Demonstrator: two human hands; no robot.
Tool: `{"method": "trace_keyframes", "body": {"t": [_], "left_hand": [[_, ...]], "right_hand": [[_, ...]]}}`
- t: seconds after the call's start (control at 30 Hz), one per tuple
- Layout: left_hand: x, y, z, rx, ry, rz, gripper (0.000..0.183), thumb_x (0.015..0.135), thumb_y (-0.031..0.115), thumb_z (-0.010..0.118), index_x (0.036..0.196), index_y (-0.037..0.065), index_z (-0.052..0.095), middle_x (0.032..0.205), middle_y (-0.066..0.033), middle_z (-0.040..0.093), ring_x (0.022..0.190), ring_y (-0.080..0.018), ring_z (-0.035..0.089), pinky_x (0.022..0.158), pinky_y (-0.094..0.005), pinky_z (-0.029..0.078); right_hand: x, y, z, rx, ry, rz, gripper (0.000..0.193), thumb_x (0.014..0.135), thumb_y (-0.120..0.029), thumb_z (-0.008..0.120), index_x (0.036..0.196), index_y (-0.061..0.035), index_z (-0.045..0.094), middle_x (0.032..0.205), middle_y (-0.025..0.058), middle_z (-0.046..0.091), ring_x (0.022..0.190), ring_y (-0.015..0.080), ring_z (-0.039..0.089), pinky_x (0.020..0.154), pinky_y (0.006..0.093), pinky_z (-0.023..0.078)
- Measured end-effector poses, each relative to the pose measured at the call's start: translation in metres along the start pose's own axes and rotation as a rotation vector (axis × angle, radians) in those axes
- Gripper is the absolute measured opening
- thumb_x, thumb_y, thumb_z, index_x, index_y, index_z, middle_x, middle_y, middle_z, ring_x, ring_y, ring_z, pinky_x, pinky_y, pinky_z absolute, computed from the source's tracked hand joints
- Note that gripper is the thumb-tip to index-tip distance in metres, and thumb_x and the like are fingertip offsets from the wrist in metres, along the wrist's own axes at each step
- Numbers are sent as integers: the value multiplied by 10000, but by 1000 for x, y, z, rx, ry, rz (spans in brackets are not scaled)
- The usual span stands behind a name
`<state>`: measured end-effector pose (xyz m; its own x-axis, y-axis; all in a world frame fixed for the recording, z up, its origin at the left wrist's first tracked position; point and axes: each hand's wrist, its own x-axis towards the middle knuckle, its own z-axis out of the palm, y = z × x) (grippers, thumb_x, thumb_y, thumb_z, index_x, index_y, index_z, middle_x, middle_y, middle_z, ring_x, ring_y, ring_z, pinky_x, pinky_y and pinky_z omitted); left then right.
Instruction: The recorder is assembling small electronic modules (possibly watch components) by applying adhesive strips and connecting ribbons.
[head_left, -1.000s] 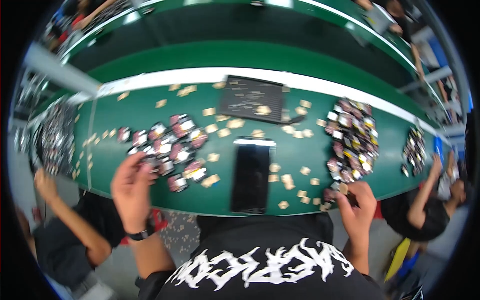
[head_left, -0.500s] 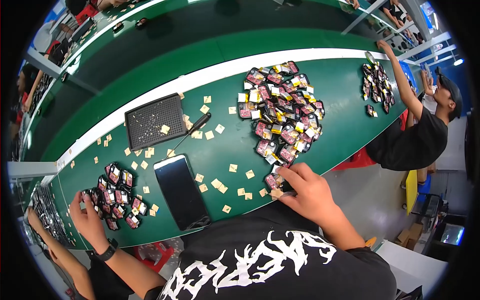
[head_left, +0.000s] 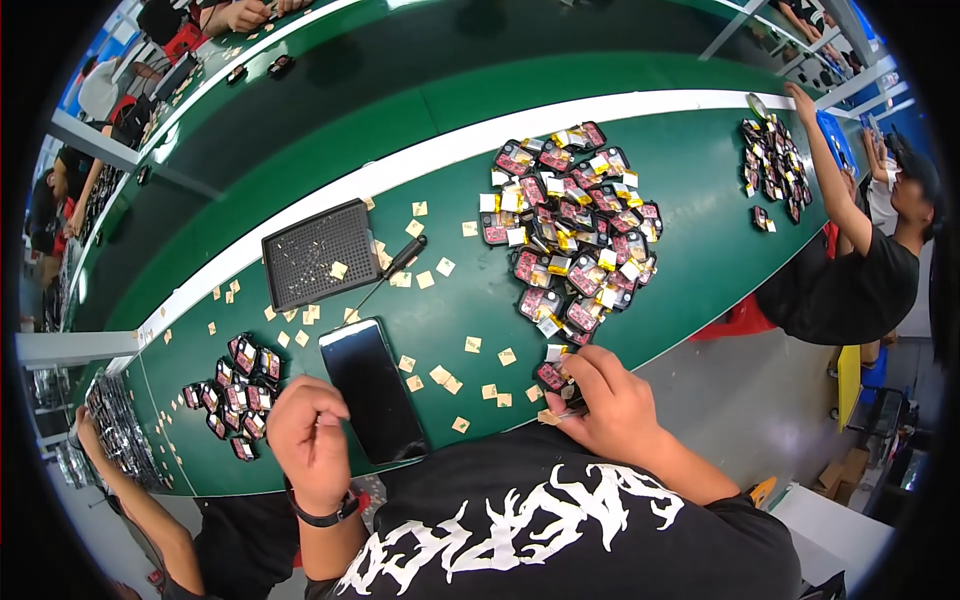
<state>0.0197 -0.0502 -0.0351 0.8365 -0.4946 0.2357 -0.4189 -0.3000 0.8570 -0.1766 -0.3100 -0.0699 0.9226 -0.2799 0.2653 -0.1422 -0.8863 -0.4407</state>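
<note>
In the head view, a small pink and black gadget is held by the right hand at the table's near edge, just below a big pile. A tan square is seen at its thumb. The left hand is curled beside a black phone; whether anything is held there cannot be told.

The left hand has moved toward the phone.
</note>
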Motion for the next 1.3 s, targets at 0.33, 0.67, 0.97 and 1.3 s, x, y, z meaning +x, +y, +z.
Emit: {"method": "trace_keyframes", "body": {"t": [0.33,0.67,0.97,1.3], "left_hand": [[-4,37,57,-918,-566,-691,417,1001,11,567,1408,-15,477,1174,-101,636,1000,-138,645,851,-276,539],[-14,24,49,-955,-427,-586,421,1001,-19,556,1415,-38,479,1185,-96,644,987,-142,667,785,-255,547],[-21,26,46,-769,-250,-459,397,988,-11,578,1376,-54,509,1143,-119,636,950,-151,694,768,-251,564],[-23,18,43,-764,-206,-416,368,1005,7,564,1367,-39,523,1103,-108,633,928,-152,696,767,-253,567]], "right_hand": [[29,-23,-6,402,44,-183,428,688,-173,896,976,-38,609,1068,115,659,684,237,674,564,325,558],[50,-44,-27,834,-293,137,229,923,-85,713,1122,16,659,1085,126,638,874,162,624,714,287,512],[51,-70,-16,1261,-526,637,130,989,-53,628,1089,21,588,899,72,710,728,90,661,633,236,541],[55,-67,-11,1194,-517,578,213,1018,-143,622,1152,16,574,880,63,694,744,69,598,672,232,498]]}}
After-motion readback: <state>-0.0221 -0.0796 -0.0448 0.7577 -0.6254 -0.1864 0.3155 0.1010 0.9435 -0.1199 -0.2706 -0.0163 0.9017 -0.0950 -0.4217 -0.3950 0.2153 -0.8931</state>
